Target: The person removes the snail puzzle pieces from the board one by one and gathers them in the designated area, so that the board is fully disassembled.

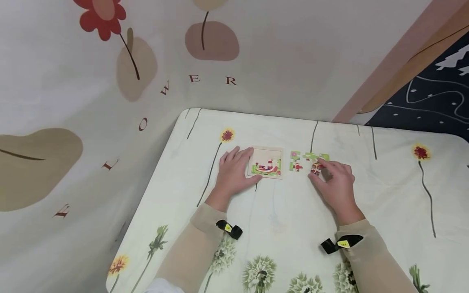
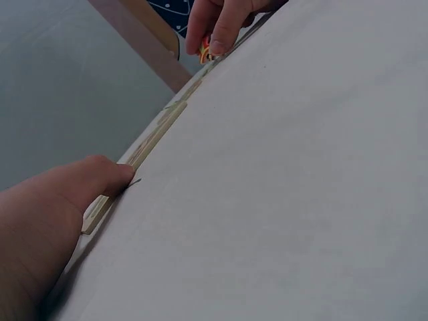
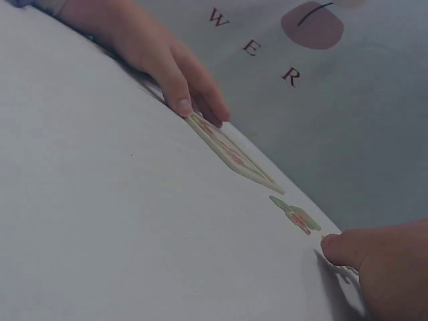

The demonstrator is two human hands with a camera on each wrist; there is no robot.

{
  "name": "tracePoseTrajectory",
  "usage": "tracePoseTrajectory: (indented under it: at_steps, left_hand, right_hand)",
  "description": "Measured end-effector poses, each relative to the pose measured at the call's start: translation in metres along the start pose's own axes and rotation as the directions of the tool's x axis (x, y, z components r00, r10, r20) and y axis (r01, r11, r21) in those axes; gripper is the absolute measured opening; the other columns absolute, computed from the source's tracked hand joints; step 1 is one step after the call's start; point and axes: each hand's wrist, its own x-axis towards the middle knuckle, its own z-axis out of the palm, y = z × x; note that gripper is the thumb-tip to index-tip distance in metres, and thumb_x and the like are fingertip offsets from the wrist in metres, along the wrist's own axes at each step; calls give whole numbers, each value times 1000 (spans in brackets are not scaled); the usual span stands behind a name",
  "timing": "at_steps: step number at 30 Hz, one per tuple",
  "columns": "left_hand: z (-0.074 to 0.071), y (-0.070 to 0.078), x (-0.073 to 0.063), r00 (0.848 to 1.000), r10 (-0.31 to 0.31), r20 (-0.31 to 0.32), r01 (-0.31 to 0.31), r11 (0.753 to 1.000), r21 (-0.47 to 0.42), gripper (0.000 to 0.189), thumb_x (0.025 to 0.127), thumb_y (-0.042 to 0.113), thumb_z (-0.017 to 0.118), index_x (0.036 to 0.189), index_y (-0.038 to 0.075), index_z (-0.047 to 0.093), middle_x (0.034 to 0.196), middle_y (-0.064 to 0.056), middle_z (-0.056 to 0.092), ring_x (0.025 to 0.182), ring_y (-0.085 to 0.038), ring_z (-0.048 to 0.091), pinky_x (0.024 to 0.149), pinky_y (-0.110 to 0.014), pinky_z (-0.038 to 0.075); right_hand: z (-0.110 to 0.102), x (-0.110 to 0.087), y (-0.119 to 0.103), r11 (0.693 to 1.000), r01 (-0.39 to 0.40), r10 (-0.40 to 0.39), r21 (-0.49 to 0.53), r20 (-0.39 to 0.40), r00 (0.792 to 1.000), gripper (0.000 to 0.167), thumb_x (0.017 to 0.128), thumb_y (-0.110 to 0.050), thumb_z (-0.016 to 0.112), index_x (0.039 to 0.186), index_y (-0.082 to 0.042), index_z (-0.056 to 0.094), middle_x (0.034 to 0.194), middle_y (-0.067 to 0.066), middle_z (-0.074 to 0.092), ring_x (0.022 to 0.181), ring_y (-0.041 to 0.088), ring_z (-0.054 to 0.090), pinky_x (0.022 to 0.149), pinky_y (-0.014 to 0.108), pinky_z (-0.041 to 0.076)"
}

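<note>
A square wooden puzzle board (image 1: 264,154) lies flat on the table, its lower part filled with coloured pieces and its upper part bare. My left hand (image 1: 234,170) grips the board's left side, with the thumb on the near edge and the fingers at the far left corner. To the right, my right hand (image 1: 337,183) pinches a red-patterned puzzle piece (image 1: 315,169) between thumb and finger. In the left wrist view this piece (image 2: 205,50) is tilted up. Between board and right hand lie loose pieces, among them a green one (image 1: 295,154) and a red-and-green one (image 1: 296,166).
More green pieces (image 1: 310,156) lie just beyond my right fingertips. A pale flower-print cloth (image 1: 282,215) covers the table. Behind the far edge stands a printed wall hanging (image 1: 286,81), and its fabric continues along the left side.
</note>
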Motion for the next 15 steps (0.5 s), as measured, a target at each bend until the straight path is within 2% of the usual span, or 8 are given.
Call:
tracePoseTrajectory:
  at_steps: [7,15]
  left_hand:
    - [0,0,0,1000,9,-3,-9,1000,-4,94,90,63,73,168,24,35,167,5,43,159,-27,22,125,-56,13]
    - [1,-1,0,1000,8,-22,-8,1000,-1,95,89,63,74,167,24,37,167,5,44,159,-26,22,125,-56,14]
  right_hand:
    - [0,2,1,995,-76,80,-61,74,994,56,94,-19,85,143,-3,66,135,27,63,126,48,45,104,70,26]
    - [4,2,3,993,-84,91,-78,89,992,54,96,-23,82,144,-3,66,133,26,60,126,49,42,105,70,25]
